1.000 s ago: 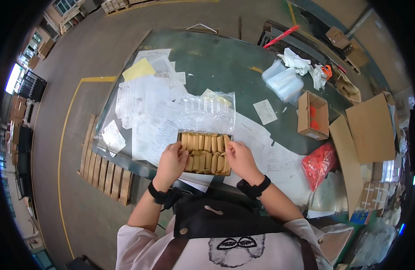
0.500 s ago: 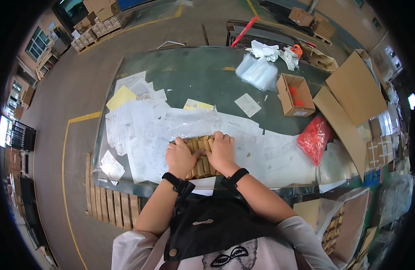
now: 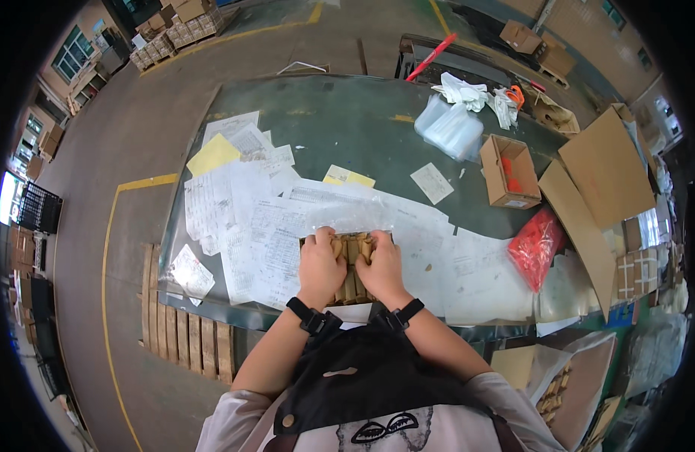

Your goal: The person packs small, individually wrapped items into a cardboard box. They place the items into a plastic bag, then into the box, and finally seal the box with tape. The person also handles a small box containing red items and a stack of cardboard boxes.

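Right at the table's near edge sits a small box of narrow brown paper packets point(image 3: 351, 285), packed side by side in rows. My left hand point(image 3: 322, 270) curls its fingers over the far left corner, the thumb bent in onto the packets. On the far right corner my right hand point(image 3: 381, 267) does the same, its thumb against the packets on that side. A gap now separates the two thumbs, and packets show between them. Both hands are closed around the box's far end; they hide most of its side walls. A clear plastic bag point(image 3: 351, 214) lies just beyond.
Printed sheets point(image 3: 276, 245) cover the near half of the green table point(image 3: 340, 113). Toward the right are an open carton point(image 3: 506, 192) with red pieces, a red plastic bag point(image 3: 536, 245), clear bags point(image 3: 447, 128) and cardboard flaps point(image 3: 603, 169). A larger carton point(image 3: 588, 392) of brown packets stands below right.
My thumbs have moved apart from the middle of the packets, each toward its own side. Both hands keep hold of the far end of the box. The whole view has shifted slightly.
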Demonstrator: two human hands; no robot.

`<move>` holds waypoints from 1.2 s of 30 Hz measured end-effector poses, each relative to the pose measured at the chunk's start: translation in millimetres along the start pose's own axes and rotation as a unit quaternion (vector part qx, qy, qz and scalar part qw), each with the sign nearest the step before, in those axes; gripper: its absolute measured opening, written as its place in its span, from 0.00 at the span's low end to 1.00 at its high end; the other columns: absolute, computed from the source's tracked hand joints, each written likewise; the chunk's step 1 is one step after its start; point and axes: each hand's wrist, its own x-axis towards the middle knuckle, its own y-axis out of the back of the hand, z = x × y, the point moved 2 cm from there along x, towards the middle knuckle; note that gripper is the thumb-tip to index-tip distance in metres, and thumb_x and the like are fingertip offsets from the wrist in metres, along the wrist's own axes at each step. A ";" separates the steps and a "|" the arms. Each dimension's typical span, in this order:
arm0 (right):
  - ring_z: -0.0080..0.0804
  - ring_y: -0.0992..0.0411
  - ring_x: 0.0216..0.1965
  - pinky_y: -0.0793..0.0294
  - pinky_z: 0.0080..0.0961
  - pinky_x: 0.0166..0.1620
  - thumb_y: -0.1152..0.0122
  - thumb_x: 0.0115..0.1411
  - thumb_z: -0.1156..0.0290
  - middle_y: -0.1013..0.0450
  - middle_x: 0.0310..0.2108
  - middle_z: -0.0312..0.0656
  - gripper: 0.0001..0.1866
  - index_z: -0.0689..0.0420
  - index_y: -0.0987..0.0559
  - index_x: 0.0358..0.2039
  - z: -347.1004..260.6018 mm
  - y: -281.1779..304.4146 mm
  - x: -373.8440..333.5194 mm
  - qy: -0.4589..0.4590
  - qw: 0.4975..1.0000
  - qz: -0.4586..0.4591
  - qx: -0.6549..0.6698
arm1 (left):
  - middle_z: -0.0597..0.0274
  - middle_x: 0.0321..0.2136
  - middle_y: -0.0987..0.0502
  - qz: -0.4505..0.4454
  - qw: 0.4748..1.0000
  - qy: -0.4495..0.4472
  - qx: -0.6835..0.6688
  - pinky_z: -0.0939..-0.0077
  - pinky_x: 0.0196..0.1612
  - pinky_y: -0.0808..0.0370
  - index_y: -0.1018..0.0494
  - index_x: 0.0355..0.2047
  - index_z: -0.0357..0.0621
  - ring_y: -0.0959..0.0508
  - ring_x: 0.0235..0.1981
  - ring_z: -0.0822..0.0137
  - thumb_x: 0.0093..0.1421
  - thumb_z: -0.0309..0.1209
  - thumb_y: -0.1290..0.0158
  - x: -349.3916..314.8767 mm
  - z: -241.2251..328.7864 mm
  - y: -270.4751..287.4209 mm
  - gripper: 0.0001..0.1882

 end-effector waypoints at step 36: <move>0.47 0.36 0.45 0.40 0.39 0.49 0.46 0.46 0.74 0.32 0.42 0.47 0.21 0.60 0.29 0.44 -109.6 85.6 -13.6 0.168 0.983 0.076 0.014 | 0.61 0.46 0.26 -0.210 0.465 0.305 -0.804 0.67 0.38 0.20 0.38 0.56 0.49 0.21 0.40 0.63 0.59 0.38 0.46 -57.3 30.5 18.2 0.26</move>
